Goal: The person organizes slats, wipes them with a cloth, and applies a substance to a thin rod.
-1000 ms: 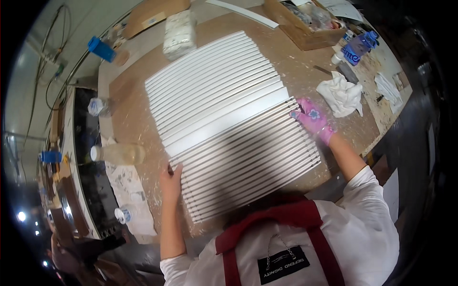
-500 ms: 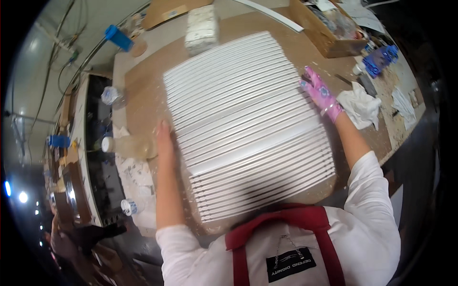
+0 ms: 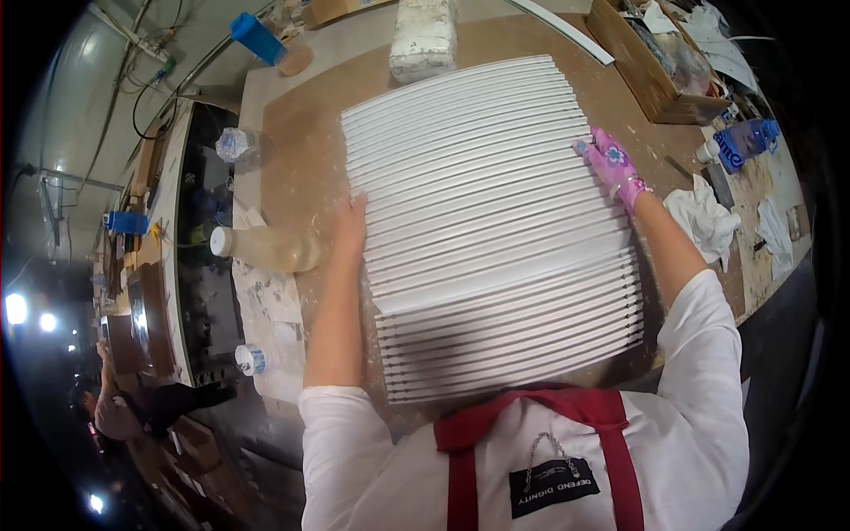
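A large white slatted panel (image 3: 478, 186) lies before me, its ridges running crosswise. Its near edge overlaps another row of white slats (image 3: 513, 332) with darker gaps and small notches along both sides. My bare left hand (image 3: 351, 226) is closed at the panel's left edge, with fingertips at the rim and part of the grip hidden. On the right edge, my right hand (image 3: 615, 168) wears a pink flowered glove; its thumb and fingers grip the panel's side.
A white-wrapped block (image 3: 423, 40) stands beyond the panel. To the left are a cloudy bottle (image 3: 270, 248), a clear bottle (image 3: 237, 144) and a small cup (image 3: 251, 359). Right lie a cardboard box (image 3: 660, 84), a blue bottle (image 3: 744, 144) and a white rag (image 3: 704, 217). Another person (image 3: 115, 416) is far left.
My left hand has come in against the panel's left edge, where it was slightly apart before. The crosswise step across the panel's middle no longer shows. The whole view has shifted.
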A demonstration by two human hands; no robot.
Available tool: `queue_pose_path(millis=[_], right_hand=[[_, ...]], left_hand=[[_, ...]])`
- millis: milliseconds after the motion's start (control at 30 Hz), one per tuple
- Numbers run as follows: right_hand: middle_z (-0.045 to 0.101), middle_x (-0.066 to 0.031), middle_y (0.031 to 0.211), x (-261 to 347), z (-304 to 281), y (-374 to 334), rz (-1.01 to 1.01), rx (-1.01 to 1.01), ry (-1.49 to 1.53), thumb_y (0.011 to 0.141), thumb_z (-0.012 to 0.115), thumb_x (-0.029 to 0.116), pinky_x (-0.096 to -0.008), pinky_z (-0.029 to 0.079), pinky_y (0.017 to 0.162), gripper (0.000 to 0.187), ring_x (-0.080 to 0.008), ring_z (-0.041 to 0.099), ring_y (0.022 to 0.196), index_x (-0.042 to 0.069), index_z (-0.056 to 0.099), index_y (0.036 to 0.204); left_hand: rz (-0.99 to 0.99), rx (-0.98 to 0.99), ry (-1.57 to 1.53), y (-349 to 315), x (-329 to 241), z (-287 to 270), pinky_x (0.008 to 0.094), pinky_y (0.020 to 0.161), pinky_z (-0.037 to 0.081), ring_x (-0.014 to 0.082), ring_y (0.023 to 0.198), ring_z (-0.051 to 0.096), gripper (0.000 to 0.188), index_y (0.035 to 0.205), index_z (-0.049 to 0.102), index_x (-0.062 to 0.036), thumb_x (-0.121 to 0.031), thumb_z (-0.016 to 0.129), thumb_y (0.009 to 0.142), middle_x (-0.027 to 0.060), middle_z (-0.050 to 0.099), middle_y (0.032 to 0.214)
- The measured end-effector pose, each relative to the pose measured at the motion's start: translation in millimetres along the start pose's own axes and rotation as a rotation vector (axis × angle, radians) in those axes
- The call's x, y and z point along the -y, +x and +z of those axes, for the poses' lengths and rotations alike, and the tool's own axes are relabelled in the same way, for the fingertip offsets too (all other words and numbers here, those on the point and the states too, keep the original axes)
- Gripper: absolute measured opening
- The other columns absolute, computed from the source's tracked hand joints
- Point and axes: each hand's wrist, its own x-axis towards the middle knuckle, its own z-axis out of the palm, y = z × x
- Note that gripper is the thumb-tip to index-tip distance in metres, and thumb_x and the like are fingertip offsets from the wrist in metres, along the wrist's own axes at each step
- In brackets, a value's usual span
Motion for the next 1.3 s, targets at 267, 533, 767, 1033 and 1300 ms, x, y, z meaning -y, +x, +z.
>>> queue_pose_path(millis=[267, 533, 767, 1033, 1300], right_hand=[[0.063, -0.0189, 0.102, -67, -40, -92, -0.099, -0.138, -0.015, 0.094, 0.054, 0.041, -0.0417, 0.046, 0.082, 0.043, -0.0315, 0.060, 0.094, 0.001, 0.059, 0.109], [0.065, -0.0215, 0.105, -58, -17, -206, 0.053, -0.079, -0.040, 0.094, 0.054, 0.040, -0.0404, 0.047, 0.085, 0.048, -0.0354, 0.062, 0.098, -0.001, 0.057, 0.118], [0.064, -0.0235, 0.097, -60, -17, -213, -0.076, -0.127, -0.149, 0.094, 0.057, 0.034, -0.0419, 0.047, 0.082, 0.038, -0.0398, 0.061, 0.093, -0.001, 0.057, 0.110], [0.062, -0.0179, 0.093, -41, -20, -197, 0.164, 0.008, -0.100, 0.095, 0.052, 0.039, -0.0359, 0.046, 0.075, 0.038, -0.0254, 0.061, 0.084, 0.004, 0.058, 0.110], [0.061, -0.0171, 0.121, -93, -33, -243, -0.035, -0.125, 0.280, 0.097, 0.052, 0.031, -0.0346, 0.046, 0.093, 0.043, -0.0259, 0.060, 0.110, 0.002, 0.051, 0.129]], left_hand=[[-0.030, -0.081, -0.246, -117, 16, -48, 0.0366, 0.093, 0.044, 0.0261, 0.110, 0.056, 0.054, 0.130, 0.050, 0.0037, -0.039, 0.048, 0.098, 0.0193, 0.058, 0.123], [-0.029, -0.073, 0.100, -242, 42, -26, 0.0406, 0.082, 0.046, 0.0367, 0.093, 0.061, 0.040, 0.114, 0.059, 0.0020, -0.033, 0.056, 0.095, 0.0231, 0.064, 0.102], [0.068, -0.065, 0.498, -252, 8, -24, 0.0437, 0.085, 0.045, 0.0403, 0.097, 0.059, 0.041, 0.113, 0.059, 0.0068, -0.030, 0.057, 0.095, 0.0279, 0.062, 0.106], [-0.081, 0.014, 0.323, -228, 4, -24, 0.0439, 0.089, 0.045, 0.0430, 0.103, 0.059, 0.052, 0.122, 0.054, 0.0072, -0.038, 0.055, 0.095, 0.0303, 0.062, 0.109], [-0.060, -0.026, -0.254, -270, 40, -49, 0.0289, 0.084, 0.043, 0.0174, 0.091, 0.053, 0.043, 0.125, 0.053, 0.0041, -0.029, 0.050, 0.098, 0.0098, 0.062, 0.103]])
